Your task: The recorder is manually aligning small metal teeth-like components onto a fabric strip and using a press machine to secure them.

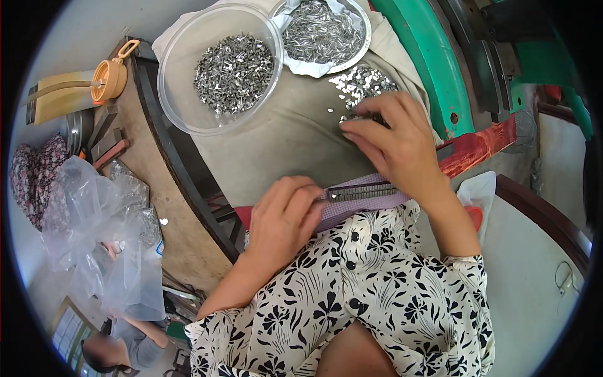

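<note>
Strip (364, 192), a narrow row of small dark metal parts, lies on the purple cloth (380, 204) along the near edge, just in front of the person's shirt. Left hand (282, 217) is at its left end, fingers bent, tips close together; can't tell if they grip anything. One bright flake (333, 195) sits just right of those tips. Right hand (399, 141) is at the near side of the flake pile (364, 83), thumb and index at a narrow gap; can't tell if a flake is between them. Pile lies loose on the grey-green cover (270, 154), a few flakes strayed left. Risks, my read: flakes are thin and shiny, so a pinch could lift two or none; a sleeve or wrist brushing the purple cloth could tip or shift the strip, since it's on soft fabric near the edge; a fold pulled in the cover could scatter the pile. Pile is also just below the round tray (366, 39) of pins, so a knock there could mix parts. Clear tub (178, 78) of small metal bits stands left of the tray, well apart from the strip. Further left: wooden desk (179, 213), plastic bags (125, 270). Green machine frame (430, 63) on the right.
</note>
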A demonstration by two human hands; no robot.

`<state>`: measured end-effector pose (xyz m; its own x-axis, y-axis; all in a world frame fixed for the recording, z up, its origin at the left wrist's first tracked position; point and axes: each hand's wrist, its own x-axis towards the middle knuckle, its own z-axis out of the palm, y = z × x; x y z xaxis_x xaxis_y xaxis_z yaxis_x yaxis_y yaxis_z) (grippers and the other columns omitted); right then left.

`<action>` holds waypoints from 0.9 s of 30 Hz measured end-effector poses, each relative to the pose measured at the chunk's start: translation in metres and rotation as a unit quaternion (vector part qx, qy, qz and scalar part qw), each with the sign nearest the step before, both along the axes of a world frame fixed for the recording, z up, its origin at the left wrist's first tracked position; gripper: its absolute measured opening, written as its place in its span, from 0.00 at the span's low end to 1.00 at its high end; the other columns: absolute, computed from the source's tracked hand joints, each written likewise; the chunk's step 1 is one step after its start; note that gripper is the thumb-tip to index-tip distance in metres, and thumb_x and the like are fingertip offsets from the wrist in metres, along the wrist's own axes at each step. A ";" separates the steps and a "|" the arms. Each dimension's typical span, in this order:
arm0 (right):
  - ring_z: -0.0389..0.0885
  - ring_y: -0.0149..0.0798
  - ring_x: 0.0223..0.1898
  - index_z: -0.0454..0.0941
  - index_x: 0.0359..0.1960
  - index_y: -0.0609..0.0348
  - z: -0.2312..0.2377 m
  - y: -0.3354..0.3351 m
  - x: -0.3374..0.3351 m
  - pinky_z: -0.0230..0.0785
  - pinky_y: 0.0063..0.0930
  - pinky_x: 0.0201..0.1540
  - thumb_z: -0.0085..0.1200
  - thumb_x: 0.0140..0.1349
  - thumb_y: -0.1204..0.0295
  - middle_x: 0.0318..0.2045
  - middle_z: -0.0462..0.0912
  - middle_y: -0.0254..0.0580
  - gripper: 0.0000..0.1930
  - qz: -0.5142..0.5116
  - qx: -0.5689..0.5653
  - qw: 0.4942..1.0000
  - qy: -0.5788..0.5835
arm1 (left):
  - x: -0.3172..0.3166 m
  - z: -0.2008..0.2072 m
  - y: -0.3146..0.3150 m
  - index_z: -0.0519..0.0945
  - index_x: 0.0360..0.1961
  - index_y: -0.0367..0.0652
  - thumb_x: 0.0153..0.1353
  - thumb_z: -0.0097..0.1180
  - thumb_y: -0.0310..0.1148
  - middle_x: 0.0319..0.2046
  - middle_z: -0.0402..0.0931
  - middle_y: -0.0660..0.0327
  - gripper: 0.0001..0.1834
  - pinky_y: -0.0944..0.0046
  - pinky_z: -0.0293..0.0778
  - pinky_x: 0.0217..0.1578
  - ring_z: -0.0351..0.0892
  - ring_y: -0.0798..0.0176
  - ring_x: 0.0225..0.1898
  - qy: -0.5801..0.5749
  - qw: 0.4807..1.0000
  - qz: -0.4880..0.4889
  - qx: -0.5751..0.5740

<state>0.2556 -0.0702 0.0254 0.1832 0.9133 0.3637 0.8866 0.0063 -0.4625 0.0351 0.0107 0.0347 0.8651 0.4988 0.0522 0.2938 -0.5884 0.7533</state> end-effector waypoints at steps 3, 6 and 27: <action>0.76 0.43 0.43 0.83 0.31 0.54 -0.003 0.013 0.002 0.68 0.36 0.43 0.68 0.48 0.73 0.38 0.79 0.34 0.08 0.013 -0.022 1.000 -0.010 | -0.014 0.000 0.005 0.81 0.36 0.40 0.48 0.68 0.22 0.38 0.77 0.58 0.12 0.57 0.76 0.36 0.80 0.53 0.37 0.027 0.999 0.028 0.017; 0.75 0.43 0.43 0.82 0.28 0.54 0.002 0.016 0.000 0.66 0.36 0.44 0.69 0.47 0.72 0.38 0.79 0.33 0.08 0.004 -0.051 0.998 -0.024 | -0.022 -0.003 0.004 0.82 0.35 0.41 0.48 0.68 0.22 0.37 0.77 0.58 0.11 0.58 0.76 0.36 0.79 0.53 0.36 0.031 0.998 0.042 0.028; 0.76 0.44 0.46 0.85 0.32 0.53 -0.002 -0.053 -0.037 0.68 0.38 0.48 0.71 0.44 0.73 0.38 0.80 0.33 0.11 0.034 -0.051 0.994 0.096 | -0.003 -0.004 0.007 0.81 0.33 0.43 0.49 0.65 0.28 0.36 0.74 0.64 0.09 0.60 0.71 0.39 0.74 0.59 0.38 0.073 0.990 -0.061 0.107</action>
